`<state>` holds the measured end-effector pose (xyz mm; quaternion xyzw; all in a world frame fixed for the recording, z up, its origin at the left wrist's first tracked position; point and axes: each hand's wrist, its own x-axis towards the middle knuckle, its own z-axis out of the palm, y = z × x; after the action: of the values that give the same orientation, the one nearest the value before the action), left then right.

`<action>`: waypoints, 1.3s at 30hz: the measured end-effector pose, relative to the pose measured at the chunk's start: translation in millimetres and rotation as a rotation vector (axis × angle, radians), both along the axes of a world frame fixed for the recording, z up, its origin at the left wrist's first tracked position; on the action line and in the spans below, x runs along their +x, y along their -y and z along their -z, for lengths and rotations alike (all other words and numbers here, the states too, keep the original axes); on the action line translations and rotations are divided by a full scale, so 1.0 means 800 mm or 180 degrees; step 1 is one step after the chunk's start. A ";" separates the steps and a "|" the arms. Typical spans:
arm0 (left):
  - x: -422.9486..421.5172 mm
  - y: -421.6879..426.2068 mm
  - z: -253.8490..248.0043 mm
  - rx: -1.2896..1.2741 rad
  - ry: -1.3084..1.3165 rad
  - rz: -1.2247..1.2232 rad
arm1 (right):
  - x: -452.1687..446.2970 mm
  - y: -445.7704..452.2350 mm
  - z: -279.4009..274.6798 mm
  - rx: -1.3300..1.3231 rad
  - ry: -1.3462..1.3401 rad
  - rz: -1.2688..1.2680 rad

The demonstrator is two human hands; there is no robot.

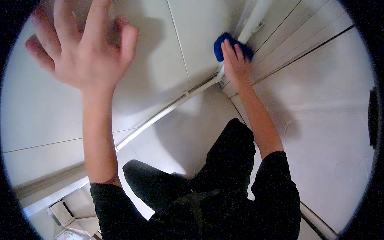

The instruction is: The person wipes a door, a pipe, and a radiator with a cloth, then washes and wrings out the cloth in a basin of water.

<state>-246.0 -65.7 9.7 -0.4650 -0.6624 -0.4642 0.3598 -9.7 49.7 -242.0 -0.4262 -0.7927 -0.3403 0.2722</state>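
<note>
At the upper left, my left hand [86, 52] is held up against or close to the pale tiled wall [148, 68], its fingers spread and nothing in it. I cannot tell whether the palm touches the tile. Farther off, my right hand [237, 66] presses a dark blue cloth [220, 46] around a white vertical pipe [251, 27] near the corner. The fingers lie over the cloth and hide part of it and of the pipe behind.
A thin white pipe [160, 114] runs along the foot of the wall to the corner. On the right stands a pale panel [332, 132] with dark seams. My dark-clothed knees [230, 152] are bent above the light floor [180, 128]. A white box-like object [62, 212] shows at lower left.
</note>
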 end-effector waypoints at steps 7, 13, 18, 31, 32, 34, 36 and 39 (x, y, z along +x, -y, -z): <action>-0.074 0.005 -0.028 -0.0129 -0.3110 -0.0812 | 0.039 0.031 0.140 -0.0782 0.1190 -0.0399; -0.083 0.002 -0.018 -0.0114 -0.3243 -0.0829 | 0.032 -0.002 0.237 -0.1478 0.1891 -0.0632; -0.108 -0.002 -0.026 0.0021 -0.3690 -0.0845 | 0.019 -0.002 0.233 -0.1875 0.1203 -0.1278; -0.102 0.009 -0.008 -0.0061 -0.3641 -0.0520 | -0.013 0.014 0.270 -0.2505 0.0925 -0.1433; -0.102 0.009 -0.006 -0.0071 -0.3625 -0.0486 | -0.020 0.016 0.292 -0.2309 0.1038 -0.1329; -0.103 0.010 -0.004 -0.0101 -0.3592 -0.0435 | -0.029 0.021 0.295 -0.2189 0.1178 -0.1258; -0.100 0.017 -0.003 -0.0146 -0.3536 -0.0366 | -0.044 0.034 0.284 -0.2339 0.1246 -0.1303; -0.098 0.018 -0.002 -0.0234 -0.3378 -0.0219 | -0.089 0.076 0.278 -0.2304 0.1299 -0.1234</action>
<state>-324.5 -80.4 11.5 -0.6262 -0.4201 -0.1296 0.6439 -80.8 -11.2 -464.2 -0.2619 -0.9631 -0.0613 0.0026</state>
